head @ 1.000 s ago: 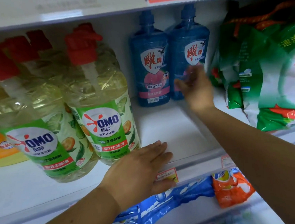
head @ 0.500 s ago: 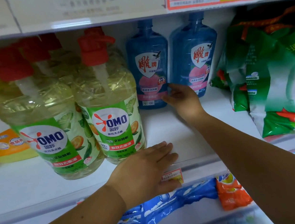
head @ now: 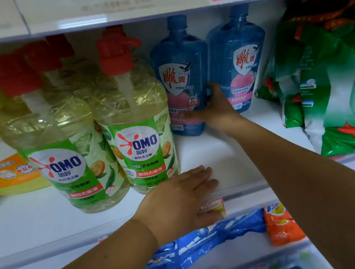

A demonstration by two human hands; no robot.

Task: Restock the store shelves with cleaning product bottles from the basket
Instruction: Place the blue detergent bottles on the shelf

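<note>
R hand (head: 217,110) near back of shelf (head: 226,151), wrapped round lower right side of left blue bottle (head: 178,74); thumb in gap beside right blue bottle (head: 238,61), fingers blurred over pink label. Both bottles upright at back wall. L hand (head: 181,199) flat on shelf front edge, fingers straight, holding nothing, half-covering price tag (head: 215,205). OMO bottles (head: 137,124) just left; rear ones mostly hidden. Green bags (head: 328,92) cut off at right.
</note>
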